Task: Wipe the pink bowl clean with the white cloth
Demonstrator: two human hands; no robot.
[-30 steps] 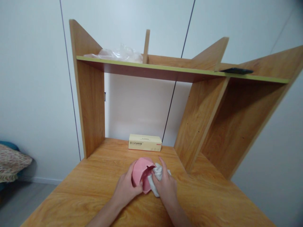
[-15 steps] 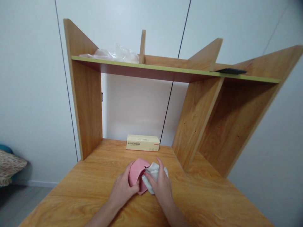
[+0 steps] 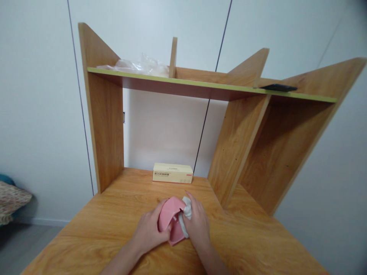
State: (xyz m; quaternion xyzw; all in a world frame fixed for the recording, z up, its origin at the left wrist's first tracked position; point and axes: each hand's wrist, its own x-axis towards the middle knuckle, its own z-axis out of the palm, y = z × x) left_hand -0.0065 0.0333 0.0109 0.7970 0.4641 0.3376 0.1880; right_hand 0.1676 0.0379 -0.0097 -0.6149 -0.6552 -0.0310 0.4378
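Observation:
A pink bowl-shaped object [image 3: 169, 214] is tilted on its side over the wooden desk [image 3: 103, 221]. My left hand [image 3: 149, 231] is wrapped round its left side and holds it. My right hand [image 3: 197, 225] is closed on a crumpled white cloth [image 3: 187, 208] and presses it against the pink object's right side and inner face. Most of the cloth is hidden under my fingers.
A cream cardboard box [image 3: 172, 173] lies at the back of the desk. A wooden shelf unit [image 3: 237, 149] rises behind, with a clear plastic bag [image 3: 140, 65] on its top left and a dark flat object [image 3: 278, 87] on its top right. Patterned bedding [image 3: 13, 198] is at far left.
My right hand has drawn in closer over the pink object, so less of the white cloth shows. The pink object has tilted slightly. The view shifted a little.

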